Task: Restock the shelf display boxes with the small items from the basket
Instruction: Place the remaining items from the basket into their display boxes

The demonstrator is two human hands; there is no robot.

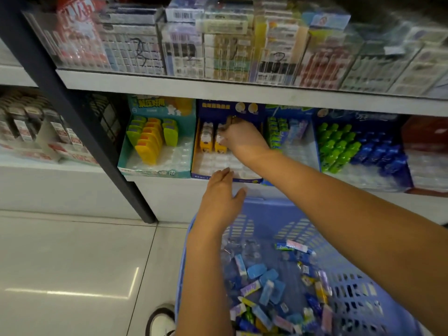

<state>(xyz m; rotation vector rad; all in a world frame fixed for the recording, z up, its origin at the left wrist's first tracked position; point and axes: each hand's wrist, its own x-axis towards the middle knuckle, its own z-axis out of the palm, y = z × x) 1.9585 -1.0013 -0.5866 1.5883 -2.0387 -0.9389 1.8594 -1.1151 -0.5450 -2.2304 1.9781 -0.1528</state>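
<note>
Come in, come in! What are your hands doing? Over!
Right hand pinching small yellow packet in dark blue cardboard display box. Left hand empty at box front. Nothing blocking.

left hand [221, 192] 1 | right hand [242, 139] 1 | small item [221, 139] at right fingertips 1 | blue basket [358, 294] 1 | teal display box [155, 172] 1 | navy display box [218, 109] 1 | blue display boxes [358, 117] 2 | red display box [424, 132] 1 | shelf boards [218, 87] 2 | white shoe [162, 321] 1

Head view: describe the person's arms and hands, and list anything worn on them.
Nothing worn shows. The left hand and the right hand have no gloves and no rings that can be made out. Neither wrist carries a watch or band. No sleeve shows on either forearm up to the frame's edge, and there are no markings or tattoos visible.
</note>
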